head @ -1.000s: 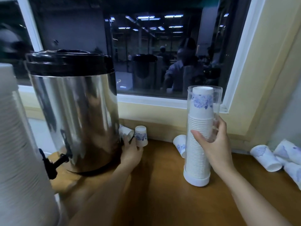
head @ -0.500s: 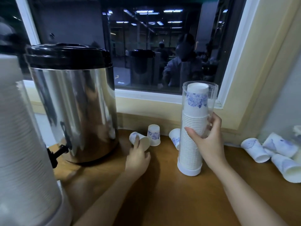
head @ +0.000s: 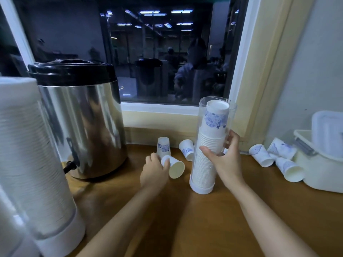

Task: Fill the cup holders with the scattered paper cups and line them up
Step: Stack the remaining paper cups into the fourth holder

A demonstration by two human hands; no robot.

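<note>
gripping a tipped paper cup in left hand, curled round its base end, open mouth pointing right toward the holder. can't tell whether lifted off the bench or resting on it. just beyond that hand: one upturned cup, then one fallen cup to its right. clamping the clear cup holder at mid-height in right hand, thumb in front, fingers wrapped behind. upright on the bench, nearly full with a nested stack. right of that hand, well apart: three more fallen cups beside a white tub. both forearms stretched forward, left wrist low, right wrist raised. left of left hand: steel urn, second filled holder.
</note>
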